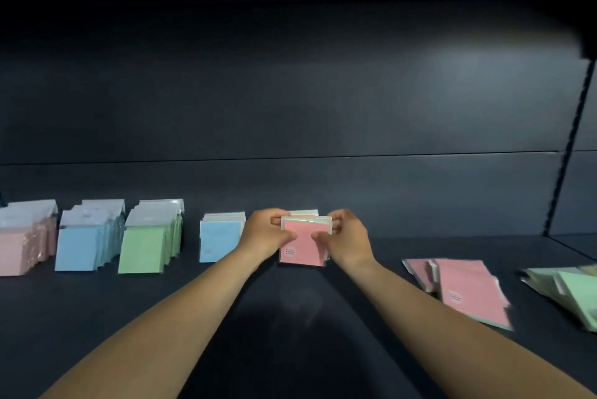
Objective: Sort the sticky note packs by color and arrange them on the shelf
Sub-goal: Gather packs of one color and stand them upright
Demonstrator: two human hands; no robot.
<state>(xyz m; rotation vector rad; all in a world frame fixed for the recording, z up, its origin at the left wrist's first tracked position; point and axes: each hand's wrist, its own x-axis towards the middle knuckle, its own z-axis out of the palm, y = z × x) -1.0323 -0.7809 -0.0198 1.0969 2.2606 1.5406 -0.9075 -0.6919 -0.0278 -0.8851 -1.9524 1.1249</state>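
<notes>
Dark shelf (323, 318), with standing rows along the back: light pink (22, 247), blue (84, 243), green (145, 243), then small blue (219, 240). Loose pink pile (465, 289) and green pile (568, 292) lying flat, off right. Pink sticky note pack (303, 245) standing up, leaning back, long side up-down, front facing out. Held between left hand (265, 237) and right hand (347, 242), each pinching one side.
</notes>
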